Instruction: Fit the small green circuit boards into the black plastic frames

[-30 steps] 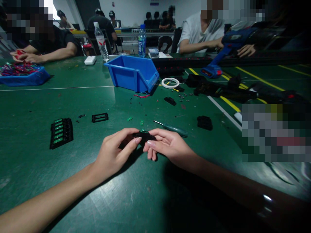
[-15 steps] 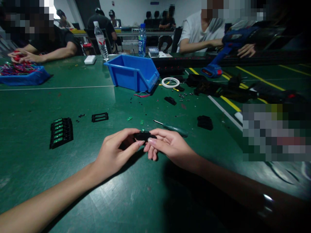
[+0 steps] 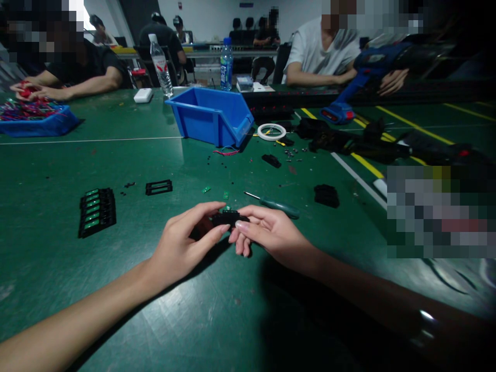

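Between my two hands is a small black plastic part (image 3: 227,218), held just above the green table. My left hand (image 3: 189,232) pinches its left end with thumb and forefinger. Gripping the right end, my right hand (image 3: 273,230) has its thumb on the near face and its other fingers curled beneath. Small green circuit boards (image 3: 226,195) lie just beyond my fingertips. A screwdriver (image 3: 277,205) with a green handle rests beyond my right hand. To the left, a row of black parts with green boards (image 3: 97,212) stands near a flat black frame (image 3: 158,187).
A blue bin (image 3: 211,116) stands mid-table, with a white ring (image 3: 272,132) and scattered screws (image 3: 294,152) to its right. Black pieces (image 3: 326,196) lie at right. A blue power drill (image 3: 364,77) stands farther back. Co-workers sit across the table, one by a blue tray (image 3: 42,124) of wires.
My left forefinger has lifted slightly at the black part. Both hands otherwise stay in place. Across the table, the hand of the person in white has shifted slightly.
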`<action>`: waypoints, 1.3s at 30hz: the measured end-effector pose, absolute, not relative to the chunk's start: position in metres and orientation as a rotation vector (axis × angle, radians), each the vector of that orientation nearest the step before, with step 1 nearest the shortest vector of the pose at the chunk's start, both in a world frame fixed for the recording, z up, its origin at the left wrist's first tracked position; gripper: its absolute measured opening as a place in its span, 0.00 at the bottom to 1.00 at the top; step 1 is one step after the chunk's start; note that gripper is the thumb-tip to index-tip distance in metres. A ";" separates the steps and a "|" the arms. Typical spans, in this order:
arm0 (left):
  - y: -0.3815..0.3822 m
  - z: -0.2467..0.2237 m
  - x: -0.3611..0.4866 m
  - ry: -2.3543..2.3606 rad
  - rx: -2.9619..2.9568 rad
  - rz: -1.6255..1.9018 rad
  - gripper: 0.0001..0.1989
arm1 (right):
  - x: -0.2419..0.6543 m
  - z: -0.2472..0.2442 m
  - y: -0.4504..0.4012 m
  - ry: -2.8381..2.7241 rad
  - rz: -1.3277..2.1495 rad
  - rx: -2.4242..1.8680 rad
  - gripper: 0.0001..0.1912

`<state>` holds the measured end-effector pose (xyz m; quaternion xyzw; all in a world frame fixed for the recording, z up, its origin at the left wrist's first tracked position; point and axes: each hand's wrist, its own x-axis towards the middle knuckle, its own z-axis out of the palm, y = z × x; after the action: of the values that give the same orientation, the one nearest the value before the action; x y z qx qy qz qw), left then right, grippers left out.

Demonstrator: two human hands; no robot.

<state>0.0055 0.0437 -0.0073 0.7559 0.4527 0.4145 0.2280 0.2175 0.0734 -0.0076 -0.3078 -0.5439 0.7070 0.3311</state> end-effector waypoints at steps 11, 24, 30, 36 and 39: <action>0.044 -0.005 0.005 1.165 2.182 1.141 0.16 | 0.217 -0.011 0.074 -1.413 1.850 -0.759 0.12; 0.044 -0.004 0.005 1.107 2.180 1.129 0.15 | 0.217 -0.012 0.074 -1.394 1.853 -0.774 0.16; 0.043 -0.004 0.005 1.146 2.173 1.114 0.15 | 0.218 -0.011 0.073 -1.412 1.854 -0.779 0.15; 0.043 -0.004 0.005 1.165 2.187 1.119 0.15 | 0.218 -0.009 0.073 -1.441 1.864 -0.792 0.14; 0.043 -0.005 0.005 1.176 2.195 1.122 0.15 | 0.218 -0.009 0.074 -1.439 1.870 -0.787 0.14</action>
<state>0.0052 0.0428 -0.0045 0.7867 0.4215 0.4023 0.2038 0.2184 0.0735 -0.0092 -0.2996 -0.5478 0.7120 0.3212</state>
